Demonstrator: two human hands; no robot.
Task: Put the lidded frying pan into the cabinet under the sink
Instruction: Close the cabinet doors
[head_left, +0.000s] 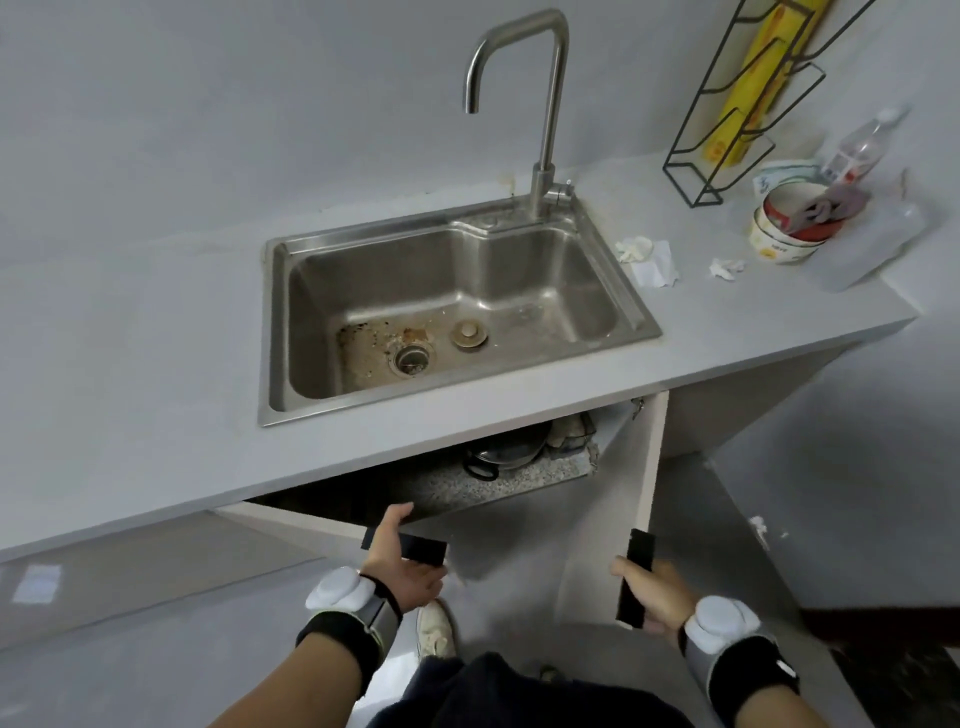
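Cabinet doors under the sink (457, 312) stand open. The left hand (402, 558) is clamped on the left door's black handle (415, 548), and the right hand (654, 597) is clamped on the right door's black handle (638, 577). The lidded frying pan (504, 452) sits inside the cabinet on its speckled floor (498, 480), far back, right of centre, below the table (156, 364).

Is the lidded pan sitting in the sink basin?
No: the sink holds only a stopper; the pan sits inside the cabinet below.
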